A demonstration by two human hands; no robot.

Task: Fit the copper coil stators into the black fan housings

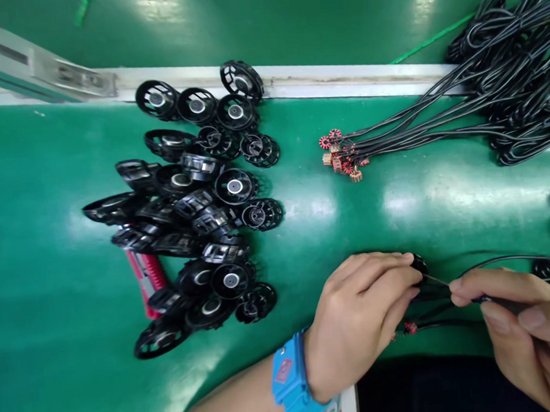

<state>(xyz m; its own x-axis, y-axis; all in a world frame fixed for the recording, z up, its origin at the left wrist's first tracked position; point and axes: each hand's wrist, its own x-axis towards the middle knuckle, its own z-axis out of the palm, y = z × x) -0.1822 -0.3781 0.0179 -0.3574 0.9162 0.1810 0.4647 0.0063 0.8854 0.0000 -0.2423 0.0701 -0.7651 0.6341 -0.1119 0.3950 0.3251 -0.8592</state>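
My left hand [355,320], wearing a blue wrist strap [291,379], is closed around a small black round housing [419,263], mostly hidden by the fingers. From the right, my right hand [526,319] grips a slim tool with a dark handle [506,304]. The tool's thin metal shaft [437,280] reaches to the housing at my left fingertips; whether it touches is hard to make out. Below the hands, a small red-wound coil [410,327] on a black cable lies near the table's front edge.
Many black fan-like housings [231,280] are heaped at left, partly over a red tool [147,279]. Copper-wound coils [342,156] with black cables lie beyond my hands, leading to coiled bundles [525,65] at upper right. A metal frame rail [341,80] crosses the green mat [47,281].
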